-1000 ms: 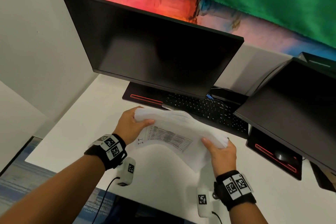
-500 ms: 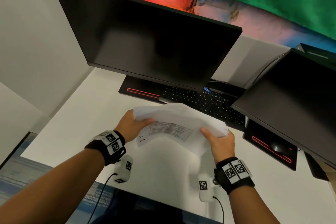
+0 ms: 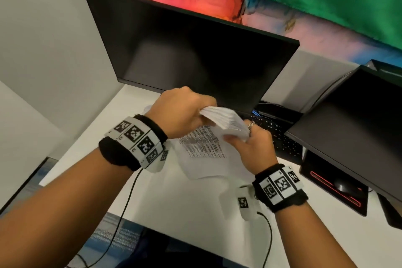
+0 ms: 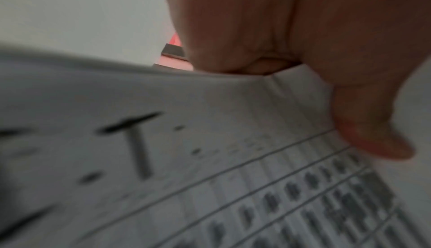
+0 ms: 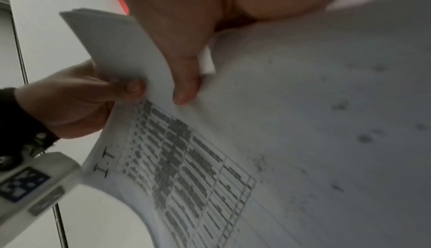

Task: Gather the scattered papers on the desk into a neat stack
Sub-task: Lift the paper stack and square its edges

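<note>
White desk (image 3: 195,213), monitor (image 3: 191,56) behind. Papers (image 3: 226,123) held in air between hands, above desk. Left hand (image 3: 185,113) pinches far-left corner, right hand (image 3: 252,148) grips near-right end; bundle's top edge runs hand to hand, sheets sagging below. Likely next: squaring edges on desk.

Both forearms reach in from the bottom of the frame. The left hand (image 3: 182,113) and right hand (image 3: 253,148) meet at centre, fingers curled, pinching the papers (image 3: 226,123).
</note>
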A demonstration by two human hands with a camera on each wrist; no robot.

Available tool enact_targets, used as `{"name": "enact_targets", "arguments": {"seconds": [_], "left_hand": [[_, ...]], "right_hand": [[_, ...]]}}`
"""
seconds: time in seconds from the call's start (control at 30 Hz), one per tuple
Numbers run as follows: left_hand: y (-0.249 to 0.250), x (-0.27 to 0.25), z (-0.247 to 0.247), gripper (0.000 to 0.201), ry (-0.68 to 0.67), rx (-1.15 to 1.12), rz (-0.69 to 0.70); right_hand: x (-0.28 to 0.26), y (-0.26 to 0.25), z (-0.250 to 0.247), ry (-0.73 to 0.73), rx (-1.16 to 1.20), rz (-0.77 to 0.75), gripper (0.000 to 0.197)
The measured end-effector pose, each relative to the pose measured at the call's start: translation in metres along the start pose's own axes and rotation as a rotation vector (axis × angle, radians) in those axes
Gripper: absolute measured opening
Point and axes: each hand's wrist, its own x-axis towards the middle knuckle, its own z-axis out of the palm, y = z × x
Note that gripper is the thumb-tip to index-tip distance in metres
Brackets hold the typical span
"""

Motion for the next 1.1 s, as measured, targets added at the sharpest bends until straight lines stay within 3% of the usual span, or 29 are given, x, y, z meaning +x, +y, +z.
{"name": "enact_targets", "arguments": {"seconds": [0.03, 0.1, 0.17, 0.23, 0.3, 0.37, 0.43, 0.5, 0.57, 0.63, 0.77, 0.9, 0.97, 1.0, 1.1], "left_hand": [[-0.007, -0.003, 0.001, 0.025, 0.064, -0.050, -0.030], [-0.028, -0.016, 0.009, 0.071, 0.256, -0.145, -0.140], [-0.043, -0.034, 0.026, 0.113, 0.450, -0.310, -0.342], [-0.042, -0.043, 0.047, 0.128, 0.379, -0.753, -0.561], [-0.038, -0.044, 0.066, 0.114, 0.158, -1.218, -0.629], [-0.031, -0.037, 0.070, 0.071, 0.055, -1.218, -0.624], [-0.022, -0.031, 0.073, 0.038, 0.155, -1.014, -0.618], [-0.008, -0.034, 0.078, 0.018, 0.313, -0.862, -0.578], [-0.001, -0.044, 0.091, 0.017, 0.372, -0.723, -0.501], [-0.001, -0.059, 0.109, 0.026, 0.284, -0.704, -0.476], [-0.016, -0.069, 0.129, 0.082, 0.061, -0.938, -0.624], [-0.020, -0.059, 0.119, 0.101, 0.070, -1.119, -0.579], [-0.013, -0.054, 0.108, 0.092, 0.221, -1.103, -0.506], [-0.007, -0.051, 0.104, 0.078, 0.300, -1.081, -0.474], [0.005, -0.041, 0.096, 0.035, 0.429, -1.084, -0.496]], "right_hand": [[-0.002, 0.003, -0.001, 0.012, 0.042, 0.017, 0.023], [-0.005, 0.013, -0.009, 0.072, 0.196, 0.091, 0.029], [-0.008, 0.024, -0.016, 0.164, 0.410, 0.174, 0.030], [-0.011, 0.030, -0.018, 0.197, 0.535, 0.176, 0.031], [-0.011, 0.031, -0.014, 0.186, 0.598, 0.168, 0.034], [-0.010, 0.029, -0.008, 0.188, 0.620, 0.177, 0.034], [-0.011, 0.026, -0.006, 0.248, 0.596, 0.177, 0.029], [-0.018, 0.027, -0.001, 0.350, 0.520, 0.164, 0.025], [-0.032, 0.031, 0.011, 0.402, 0.427, 0.153, 0.026], [-0.046, 0.040, 0.026, 0.365, 0.415, 0.216, 0.028], [-0.050, 0.056, 0.030, 0.349, 0.465, 0.394, 0.058], [-0.042, 0.053, 0.017, 0.353, 0.506, 0.315, 0.075], [-0.040, 0.043, 0.011, 0.382, 0.606, 0.204, 0.072], [-0.040, 0.038, 0.008, 0.403, 0.653, 0.153, 0.066], [-0.037, 0.026, 0.008, 0.463, 0.766, 0.118, 0.027]]}}
